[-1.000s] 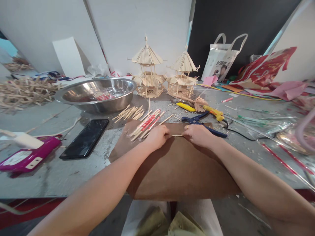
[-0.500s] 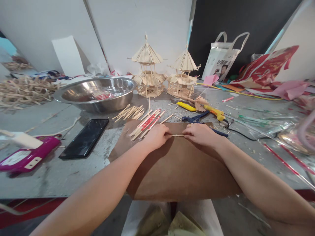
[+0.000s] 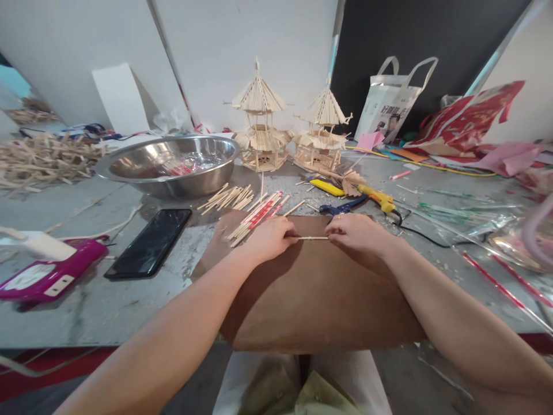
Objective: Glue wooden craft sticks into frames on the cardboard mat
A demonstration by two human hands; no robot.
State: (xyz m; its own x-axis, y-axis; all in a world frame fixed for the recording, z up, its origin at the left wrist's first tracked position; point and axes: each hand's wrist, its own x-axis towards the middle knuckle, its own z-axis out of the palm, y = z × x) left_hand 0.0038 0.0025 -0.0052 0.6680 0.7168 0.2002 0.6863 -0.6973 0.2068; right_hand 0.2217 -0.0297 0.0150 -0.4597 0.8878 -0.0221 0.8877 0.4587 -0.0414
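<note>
Pinching a thin stick (image 3: pixel 313 238) over the far part of the brown sheet (image 3: pixel 322 300), with left hand (image 3: pixel 274 235) and right hand (image 3: pixel 356 233) at opposite ends, both in a closed fingertip grip! Look to the sheet's far left corner for red-marked sticks (image 3: pixel 253 220), left of it for a phone (image 3: pixel 149 245), well beyond it for two stick towers (image 3: pixel 260 98).

Held stick (image 3: pixel 314 238): bare wood, pale, matt. Brown sheet (image 3: pixel 319 300) beneath: smooth, matt; paper or otherwise, cannot tell. Basin (image 3: pixel 185 187): metal, polished, reflective. Film inside it (image 3: pixel 201 163): clear plastic, crinkled, shiny. Phone (image 3: pixel 151 245): smooth, glossy black face. Power strip (image 3: pixel 84 262): purple plastic, glossy. Model pavilions (image 3: pixel 259 99): wooden sticks, matt, ribbed roofs. Desk (image 3: pixel 108 311): grey, scuffed, rough-looking.
</note>
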